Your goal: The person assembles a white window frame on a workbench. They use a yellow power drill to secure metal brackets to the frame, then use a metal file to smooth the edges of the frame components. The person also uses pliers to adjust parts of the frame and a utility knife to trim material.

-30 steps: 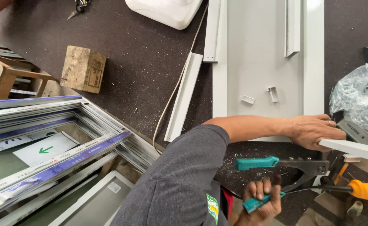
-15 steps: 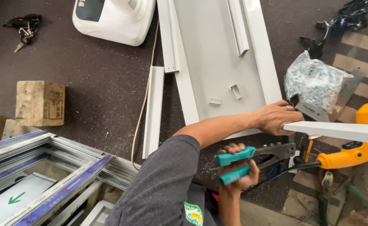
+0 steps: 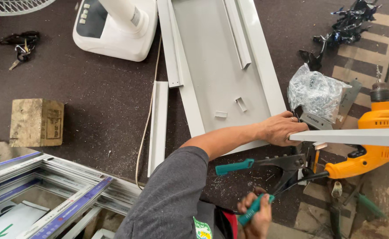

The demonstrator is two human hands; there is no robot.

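Left hand now clamps the white strip beside the orange drill; right hand, fingers closed on 1 teal handle, has spread the snips wider at the strip's end.

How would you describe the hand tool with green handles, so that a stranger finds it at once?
Start at the orange power drill lying at the right edge of the dark floor. Just left of it, under the white bar steadied by the left hand, lies the cutter. Only it has black jaws with two teal-green handles; the right hand holds the lower one.
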